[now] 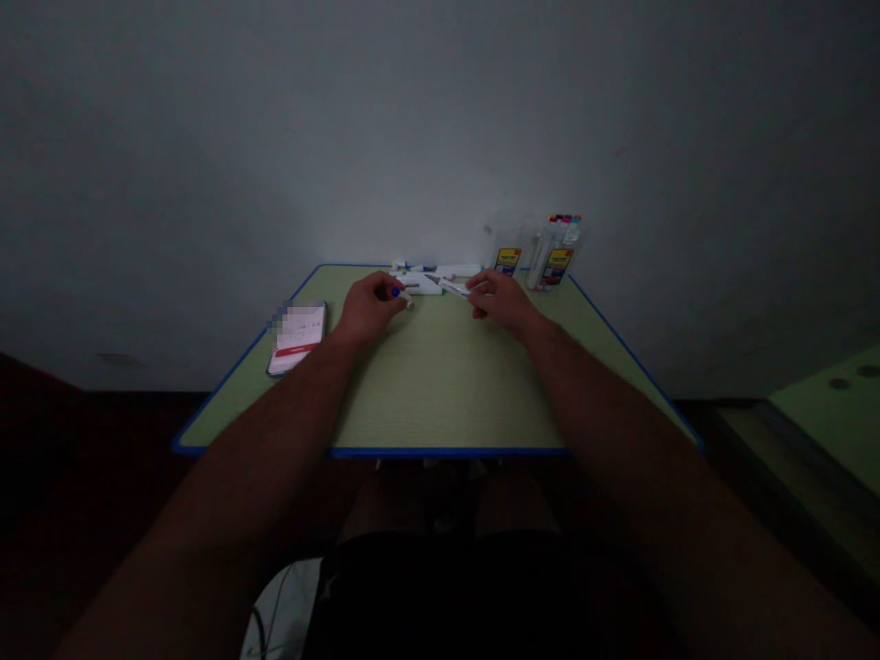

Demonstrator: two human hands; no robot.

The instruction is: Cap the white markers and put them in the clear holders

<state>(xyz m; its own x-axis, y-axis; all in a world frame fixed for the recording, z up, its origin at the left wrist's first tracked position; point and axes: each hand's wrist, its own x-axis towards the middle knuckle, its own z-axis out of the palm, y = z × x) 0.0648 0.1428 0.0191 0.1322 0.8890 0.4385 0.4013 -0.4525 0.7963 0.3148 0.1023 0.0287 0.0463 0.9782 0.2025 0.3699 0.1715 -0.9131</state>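
Note:
My left hand [372, 305] is closed over the table, pinching a small white marker cap [407, 298] with a blue end. My right hand [500, 301] grips a slim white marker [453, 288] whose dark, narrow tip points left toward the cap. A gap separates the marker's tip from the cap. Behind both hands, several white markers [459, 270] lie along the table's back edge, partly covered by my fingers. To the right of my right hand stand a clear plastic case [509, 258] and a second clear case [556, 261] that holds markers with coloured ends.
The light green table [446, 394] has a blue rim and stands against a grey wall [412, 119]. A phone [300, 337] with a lit screen lies at its left side, near my left forearm. Beneath the front edge, my legs show in dim light.

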